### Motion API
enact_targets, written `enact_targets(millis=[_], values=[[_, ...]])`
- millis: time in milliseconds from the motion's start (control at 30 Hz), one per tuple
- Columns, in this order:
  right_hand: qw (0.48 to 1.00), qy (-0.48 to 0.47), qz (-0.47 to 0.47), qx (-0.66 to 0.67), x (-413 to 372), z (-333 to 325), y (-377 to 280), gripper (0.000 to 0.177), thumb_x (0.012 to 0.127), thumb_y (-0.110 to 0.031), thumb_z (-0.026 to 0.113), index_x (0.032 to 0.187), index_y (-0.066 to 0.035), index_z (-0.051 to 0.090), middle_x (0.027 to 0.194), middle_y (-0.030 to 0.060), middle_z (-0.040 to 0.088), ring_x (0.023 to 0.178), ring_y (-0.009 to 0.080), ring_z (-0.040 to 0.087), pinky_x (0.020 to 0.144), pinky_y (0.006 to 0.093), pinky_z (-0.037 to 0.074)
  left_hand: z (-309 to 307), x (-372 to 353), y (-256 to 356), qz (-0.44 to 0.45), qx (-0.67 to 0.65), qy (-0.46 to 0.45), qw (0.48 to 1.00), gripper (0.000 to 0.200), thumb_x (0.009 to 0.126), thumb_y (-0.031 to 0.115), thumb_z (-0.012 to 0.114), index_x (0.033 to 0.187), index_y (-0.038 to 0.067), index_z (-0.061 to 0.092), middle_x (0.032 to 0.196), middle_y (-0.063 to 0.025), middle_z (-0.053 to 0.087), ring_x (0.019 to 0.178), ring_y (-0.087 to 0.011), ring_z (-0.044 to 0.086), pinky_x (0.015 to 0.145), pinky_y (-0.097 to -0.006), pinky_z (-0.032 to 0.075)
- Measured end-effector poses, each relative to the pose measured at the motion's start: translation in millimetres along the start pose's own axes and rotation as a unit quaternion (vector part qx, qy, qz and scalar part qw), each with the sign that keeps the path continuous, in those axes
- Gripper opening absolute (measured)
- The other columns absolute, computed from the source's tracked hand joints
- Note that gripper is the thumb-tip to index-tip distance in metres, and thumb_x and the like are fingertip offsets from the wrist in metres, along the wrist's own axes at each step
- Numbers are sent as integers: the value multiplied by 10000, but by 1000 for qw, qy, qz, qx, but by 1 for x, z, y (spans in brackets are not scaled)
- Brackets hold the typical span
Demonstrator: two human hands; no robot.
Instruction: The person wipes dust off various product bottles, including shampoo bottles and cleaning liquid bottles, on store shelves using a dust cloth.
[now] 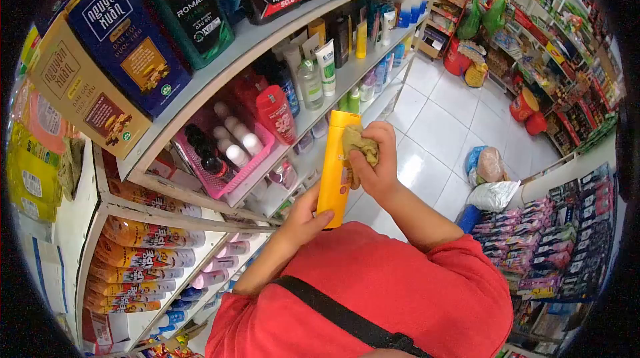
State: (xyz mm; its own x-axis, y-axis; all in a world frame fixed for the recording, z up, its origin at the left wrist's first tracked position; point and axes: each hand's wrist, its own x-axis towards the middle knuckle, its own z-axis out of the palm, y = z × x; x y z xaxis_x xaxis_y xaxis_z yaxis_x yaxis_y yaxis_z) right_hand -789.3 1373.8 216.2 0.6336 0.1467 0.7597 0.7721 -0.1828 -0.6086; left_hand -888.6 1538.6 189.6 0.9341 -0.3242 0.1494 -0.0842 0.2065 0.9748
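A tall yellow bottle (pixel 333 188) with a flat cap is held up, slightly tilted, in front of my chest. My left hand (pixel 302 220) is closed around its lower end, with the thumb across the front. In my right hand (pixel 377 161) is a crumpled olive-yellow cloth (pixel 362 145), pressed against the upper part of the bottle. The cloth and fingers cover part of the label. Just left of the bottle, on the shelf, stand a red bottle (pixel 276 114) and a pink basket (pixel 231 187) of roll-on bottles.
Shelves (pixel 293 8) of toiletries run along my left, with shampoo boxes (pixel 131 45) and a dark green bottle (pixel 189 18) on top. White floor tiles (pixel 427 115) lie beyond my hands. Bagged goods (pixel 492 195) sit on the floor, and hanging packets (pixel 533 238) line the right.
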Motion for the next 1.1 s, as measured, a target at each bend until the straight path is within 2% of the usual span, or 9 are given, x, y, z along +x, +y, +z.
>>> enact_targets(millis=[233, 333, 467, 567, 667, 800, 900, 1000, 1100], values=[[994, 28, 56, 89, 8, 34, 25, 395, 768, -57, 576, 1113, -17, 388, 1011, 127, 442, 930, 223, 451, 838, 329, 381, -11, -3, 4, 0, 52, 45, 998, 642, 818, 198, 569, 1339, -12, 258, 1216, -87, 452, 1107, -166, 449, 937, -306, 356], [968, -39, 156, 192, 8, 50, 12, 445, 804, -4, 479, 1210, -20, 298, 1110, 87, 397, 1012, 148, 410, 889, 282, 356, -24, -6, 3, -2, 55, 69, 996, 631, 816, 177, 570, 1335, -14, 265, 1190, -90, 473, 1085, -163, 469, 922, -304, 370], [904, -101, 279, 307, -1, 64, 10, 517, 867, -45, 417, 1315, -32, 160, 1188, 92, 392, 1033, 133, 427, 873, 274, 383, -26, -7, 9, 4, 51, 98, 994, 624, 813, 151, 562, 1335, -15, 264, 1177, -100, 483, 1067, -161, 484, 911, -301, 379], [811, -70, 422, 399, -11, 77, 5, 436, 878, -107, 455, 1255, -30, 250, 1042, 58, 472, 900, 115, 481, 776, 256, 423, -28, -11, 10, -9, 105, 117, 988, 638, 820, 148, 547, 1349, -8, 226, 1160, -112, 492, 1053, -168, 497, 899, -299, 388], [805, -111, 366, 452, -20, 85, -2, 441, 888, -117, 440, 1269, -20, 240, 1084, 75, 459, 959, 136, 466, 819, 272, 409, -28, -15, 10, 8, 175, 161, 971, 647, 838, 136, 510, 1369, 4, 164, 1134, -127, 507, 1039, -185, 513, 884, -301, 399], [897, -170, 274, 302, -35, 92, -4, 500, 875, -130, 473, 1291, 2, 228, 1127, 103, 427, 1052, 179, 413, 913, 295, 348, -14, -15, 26, 5, 150, 263, 953, 592, 835, 12, 406, 1375, 8, 163, 1213, -111, 426, 1089, -183, 446, 932, -301, 354], [899, -165, 277, 298, -40, 93, -3, 505, 870, -138, 486, 1293, -15, 239, 1102, 100, 447, 1004, 159, 445, 859, 284, 392, -9, -22, 31, -80, 59, 240, 966, 609, 831, -4, 387, 1386, 20, 134, 1228, -115, 412, 1098, -190, 437, 942, -297, 342], [841, -85, 391, 365, -18, 77, -12, 485, 891, -156, 453, 1304, -39, 228, 1079, 94, 469, 945, 138, 477, 785, 276, 433, -5, -25, 10, 7, 170, 179, 969, 569, 877, 87, 413, 1385, 59, 160, 1139, -128, 478, 965, -186, 514, 845, -307, 411], [807, 15, 360, 469, 10, 49, -19, 462, 916, -171, 407, 1319, -60, 210, 1057, 83, 487, 888, 118, 501, 711, 269, 462, -4, -29, -23, -46, -14, 81, 996, 535, 886, 124, 380, 1376, 38, 183, 1187, -119, 442, 1007, -170, 491, 862, -294, 400]])
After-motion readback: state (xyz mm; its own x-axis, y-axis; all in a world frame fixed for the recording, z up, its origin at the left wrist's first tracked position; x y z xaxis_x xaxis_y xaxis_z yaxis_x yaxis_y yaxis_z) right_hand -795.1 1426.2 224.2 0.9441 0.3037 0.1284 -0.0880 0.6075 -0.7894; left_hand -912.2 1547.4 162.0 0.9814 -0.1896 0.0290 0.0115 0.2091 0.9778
